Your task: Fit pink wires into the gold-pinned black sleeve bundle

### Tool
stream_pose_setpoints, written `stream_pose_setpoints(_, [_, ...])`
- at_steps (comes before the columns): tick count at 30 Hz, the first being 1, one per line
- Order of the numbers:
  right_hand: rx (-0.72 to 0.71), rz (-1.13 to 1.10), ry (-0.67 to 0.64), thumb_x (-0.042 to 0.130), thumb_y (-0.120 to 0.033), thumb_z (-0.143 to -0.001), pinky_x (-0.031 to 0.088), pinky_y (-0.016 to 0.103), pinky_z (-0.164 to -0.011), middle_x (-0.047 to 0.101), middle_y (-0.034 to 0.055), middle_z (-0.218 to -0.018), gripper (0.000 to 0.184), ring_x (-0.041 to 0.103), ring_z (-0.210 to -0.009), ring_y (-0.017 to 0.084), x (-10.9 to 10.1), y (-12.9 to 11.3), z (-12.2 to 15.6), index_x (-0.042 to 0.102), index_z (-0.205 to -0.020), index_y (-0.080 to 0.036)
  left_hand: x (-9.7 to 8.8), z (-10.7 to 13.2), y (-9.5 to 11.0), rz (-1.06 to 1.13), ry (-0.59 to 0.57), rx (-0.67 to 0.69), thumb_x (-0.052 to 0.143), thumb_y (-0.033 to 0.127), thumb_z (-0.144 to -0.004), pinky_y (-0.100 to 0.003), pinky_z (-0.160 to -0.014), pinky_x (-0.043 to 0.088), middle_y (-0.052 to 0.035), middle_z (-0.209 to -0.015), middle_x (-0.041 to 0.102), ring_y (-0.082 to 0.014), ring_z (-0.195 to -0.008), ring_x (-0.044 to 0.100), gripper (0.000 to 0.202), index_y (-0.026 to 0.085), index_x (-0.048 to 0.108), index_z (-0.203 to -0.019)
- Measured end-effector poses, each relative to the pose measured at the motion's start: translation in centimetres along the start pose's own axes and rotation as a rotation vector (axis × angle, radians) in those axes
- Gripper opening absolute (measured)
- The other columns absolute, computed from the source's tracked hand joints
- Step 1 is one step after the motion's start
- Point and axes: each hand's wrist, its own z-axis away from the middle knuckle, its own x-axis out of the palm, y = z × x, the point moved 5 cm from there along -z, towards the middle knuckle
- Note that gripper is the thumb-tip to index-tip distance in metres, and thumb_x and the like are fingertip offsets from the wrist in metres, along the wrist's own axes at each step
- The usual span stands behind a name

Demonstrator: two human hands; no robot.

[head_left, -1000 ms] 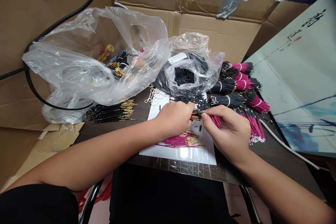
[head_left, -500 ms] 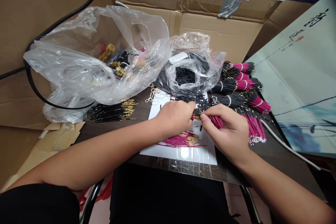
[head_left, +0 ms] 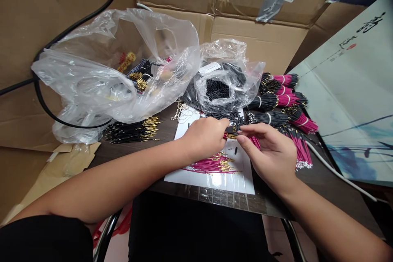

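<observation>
Shifted slightly rightward, the right hand (head_left: 270, 153) has its thumb and forefinger beside the gold-tipped ends of the pink wire bundle (head_left: 231, 135) that the left hand (head_left: 205, 137) clutches above the white paper (head_left: 179, 177), whether pinching anything cannot be told.

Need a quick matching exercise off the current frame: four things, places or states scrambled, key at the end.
Things
1. Loose pink wires with gold tips
2. Loose black wires with gold tips
3. Crinkled clear plastic bag of short black tubes
4. Person's left hand

Places or states
A. Closed around a bunch of wires
B. Beyond the hands, just right of the large translucent plastic bag
C. On the dark tabletop, left of the white paper sheet
D. On the white paper sheet

Pairs: 1-D, 2-C, 3-B, 4-A
</observation>
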Motion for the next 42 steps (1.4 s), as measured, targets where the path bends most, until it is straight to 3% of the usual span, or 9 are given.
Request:
stream_pose_setpoints(8, [-0.072, 0.067, -0.01, 0.07, -0.012, -0.077, 0.049, 0.028, -0.066, 0.066, -0.0003, -0.077, 0.01, 0.061, -0.072, 0.012, -0.1, -0.8, -0.6, 0.067, -0.083, -0.02, 0.0, 0.1, -0.1, -0.03, -0.001, -0.007, 0.047, 0.023, -0.079, -0.033, -0.058, 0.046, -0.0073, -0.079, 0.068, -0.0281, -0.072, 0.066, 0.019, 0.02, 0.058, -0.094])
stream_pose_setpoints(13, [-0.153, 0.152, -0.025, 0.07, -0.009, -0.077, 0.048, 0.027, -0.064, 0.067, -0.0005, -0.076, 0.012, 0.06, -0.071, 0.011, 0.1, -1.5, -0.4, 0.067, -0.083, -0.019, -0.1, 0.2, 0.1, -0.066, 0.007, -0.012, 0.048, 0.023, -0.079, -0.035, -0.059, 0.048, -0.0077, -0.079, 0.068, -0.029, -0.072, 0.067, 0.02, 0.02, 0.058, -0.096])
stream_pose_setpoints(19, [-0.365, 0.323, 0.022, 0.071, -0.005, -0.073, 0.051, 0.027, -0.069, 0.069, 0.005, -0.087, 0.03, 0.062, -0.077, 0.013, -0.1, -2.2, 0.5, 0.069, -0.101, -0.016, -0.1, 0.2, 0.2, -0.053, 0.0, -0.016, 0.046, 0.022, -0.08, -0.036, -0.061, 0.049, -0.0089, -0.079, 0.068, -0.0292, -0.073, 0.067, 0.024, 0.019, 0.058, -0.101])
stream_pose_setpoints(23, [-0.47, 0.439, -0.035, 0.072, -0.007, -0.071, 0.051, 0.032, -0.069, 0.068, 0.0079, -0.092, 0.047, 0.061, -0.079, 0.016, 0.1, -2.1, 0.7, 0.063, -0.117, -0.015, 0.0, 0.1, -0.1, -0.016, 0.012, -0.008, 0.045, 0.022, -0.08, -0.035, -0.062, 0.049, -0.0089, -0.079, 0.068, -0.0284, -0.074, 0.067, 0.024, 0.019, 0.058, -0.101])
stream_pose_setpoints(34, [-0.483, 0.472, -0.065, 0.067, -0.013, -0.076, 0.05, 0.037, -0.075, 0.065, 0.0094, -0.098, 0.051, 0.058, -0.085, 0.02, 0.6, -2.5, 0.6, 0.057, -0.125, -0.02, 0.0, 0.1, -0.4, 0.06, 0.021, -0.028, 0.047, 0.02, -0.08, -0.033, -0.064, 0.047, -0.0087, -0.082, 0.069, -0.0268, -0.078, 0.066, 0.024, 0.019, 0.058, -0.101])
stream_pose_setpoints(42, [-0.497, 0.515, -0.035, 0.069, -0.015, -0.074, 0.048, 0.037, -0.075, 0.065, 0.0083, -0.094, 0.043, 0.057, -0.084, 0.02, 0.1, -2.4, 0.3, 0.062, -0.117, -0.021, -0.2, 0.1, -0.1, 0.131, 0.04, -0.03, 0.048, 0.021, -0.08, -0.031, -0.064, 0.047, -0.0069, -0.08, 0.068, -0.0243, -0.077, 0.065, 0.02, 0.02, 0.059, -0.098])
